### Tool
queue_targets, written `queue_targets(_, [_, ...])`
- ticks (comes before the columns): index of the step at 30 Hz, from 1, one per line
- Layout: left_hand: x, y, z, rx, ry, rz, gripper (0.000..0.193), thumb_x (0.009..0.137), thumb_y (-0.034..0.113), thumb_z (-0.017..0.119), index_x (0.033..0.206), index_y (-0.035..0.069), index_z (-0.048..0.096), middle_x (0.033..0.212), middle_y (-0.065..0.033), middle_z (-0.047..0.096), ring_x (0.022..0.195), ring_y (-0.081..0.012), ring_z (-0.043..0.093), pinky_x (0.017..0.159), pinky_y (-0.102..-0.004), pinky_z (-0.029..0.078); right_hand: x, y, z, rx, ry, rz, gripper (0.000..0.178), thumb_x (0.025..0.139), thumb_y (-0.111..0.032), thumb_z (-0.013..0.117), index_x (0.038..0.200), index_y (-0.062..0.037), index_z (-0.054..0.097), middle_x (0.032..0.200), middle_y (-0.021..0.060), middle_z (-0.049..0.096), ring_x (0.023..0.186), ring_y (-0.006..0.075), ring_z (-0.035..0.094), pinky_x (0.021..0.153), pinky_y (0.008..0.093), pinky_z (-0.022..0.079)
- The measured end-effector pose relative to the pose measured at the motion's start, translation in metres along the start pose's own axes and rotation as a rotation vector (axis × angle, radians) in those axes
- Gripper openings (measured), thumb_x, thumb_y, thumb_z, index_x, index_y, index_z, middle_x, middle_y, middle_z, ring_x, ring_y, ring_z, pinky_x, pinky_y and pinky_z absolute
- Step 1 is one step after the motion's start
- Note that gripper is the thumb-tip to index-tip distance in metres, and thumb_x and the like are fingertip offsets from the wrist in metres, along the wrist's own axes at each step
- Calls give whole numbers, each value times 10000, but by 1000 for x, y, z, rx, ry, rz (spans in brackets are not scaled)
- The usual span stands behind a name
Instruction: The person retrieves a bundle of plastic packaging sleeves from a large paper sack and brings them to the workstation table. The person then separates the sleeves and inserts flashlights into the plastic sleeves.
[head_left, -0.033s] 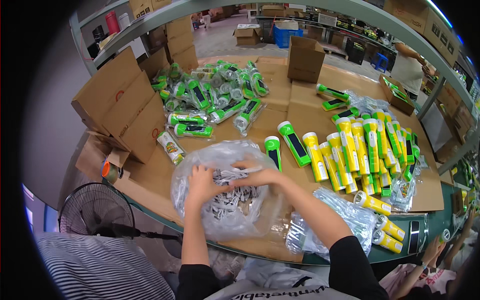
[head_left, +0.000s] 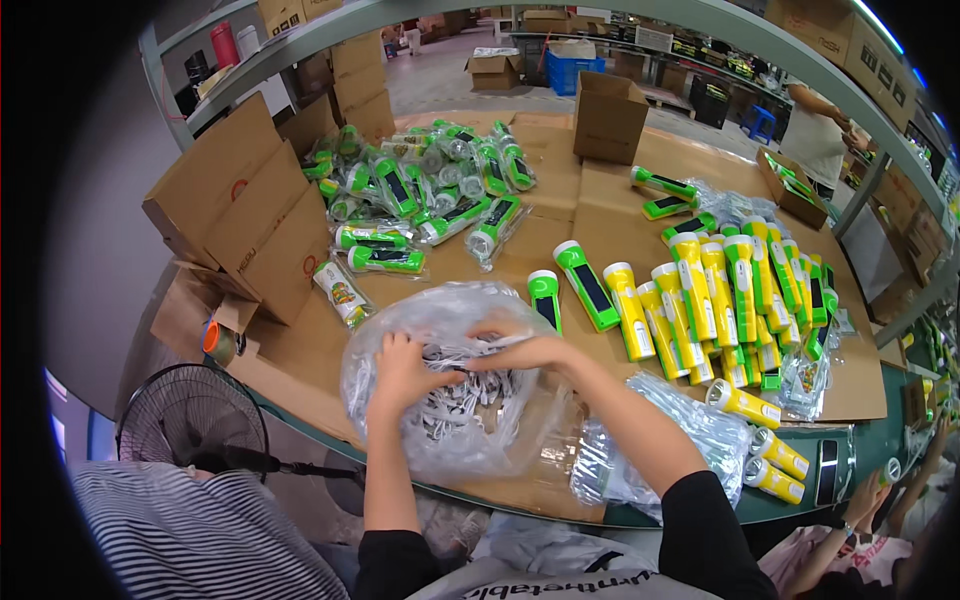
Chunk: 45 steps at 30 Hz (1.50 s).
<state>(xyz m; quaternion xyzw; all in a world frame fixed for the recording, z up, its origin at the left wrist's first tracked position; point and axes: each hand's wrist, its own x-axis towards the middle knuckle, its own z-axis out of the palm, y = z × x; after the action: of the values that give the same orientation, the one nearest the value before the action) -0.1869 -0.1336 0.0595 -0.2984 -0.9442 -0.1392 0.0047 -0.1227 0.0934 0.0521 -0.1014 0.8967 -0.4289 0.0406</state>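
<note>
A crumpled clear plastic bag (head_left: 385, 440) stands in front of me with its mouth open. Inside lies a tangle of white cables (head_left: 450, 402) with small plugs. My left hand (head_left: 402, 372) rests at the bag's left side, fingers apart, thumb stretched over the cables. My right hand (head_left: 517, 348) reaches over the right side, its thumb pointing inward and its far fingers partly behind the film. Neither hand visibly grips a cable. Just beyond my right hand is a green flashlight (head_left: 545, 300) with a dark panel.
Bagged green flashlights (head_left: 400, 190) lie heaped at the far left. Yellow and green flashlights (head_left: 700, 290) are piled on the right, near a stack of clear plastic sleeves (head_left: 690, 420). A carton (head_left: 608, 118) stands at the back; a fan (head_left: 190, 415) is at left.
Both hands stay at the bag with almost the same pose. The cables and film between them have shifted slightly.
</note>
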Motion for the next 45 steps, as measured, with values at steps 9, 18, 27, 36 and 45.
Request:
queue_targets(9, [2,-15,3,-771,40,-60,482,795,355,760,1152,47,661,758,-152,617,776,-319,591,844,-357,455,-20,18,24,1398,-97,8,477,945,-355,652,1310,-72,534,1203,51,596,1149,199,559,895,404,535])
queue_targets(18, [-29,32,12,29,165,-46,574,822,536,658,1129,52,680,1324,-209,504,1246,-396,441,963,-560,373,-56,-3,12,46,-88,10,582,952,-451,558,1296,18,533,1251,269,590,1151,428,569,984,429,454])
queue_targets(27, [3,47,35,169,150,-207,727,770,615,665,1303,123,617,1450,-199,445,1336,-434,327,969,-690,322,-145,-90,97,-374,347,-55,591,807,-390,725,1279,-76,559,1372,249,458,1318,437,392,1006,596,387])
queue_targets(36, [41,45,53,193,115,-267,856,748,742,581,1379,164,559,1507,-218,380,1394,-468,251,964,-731,292,-106,-8,123,-286,326,-152,398,728,-294,780,1055,-118,637,1175,96,564,1122,282,558,872,500,447])
queue_targets(45, [52,38,31,136,96,-157,797,760,680,642,1360,159,572,1458,-206,442,1369,-444,295,963,-733,294,-111,11,77,-302,655,-12,190,738,-94,723,901,-92,627,1006,51,599,1034,277,580,897,438,444])
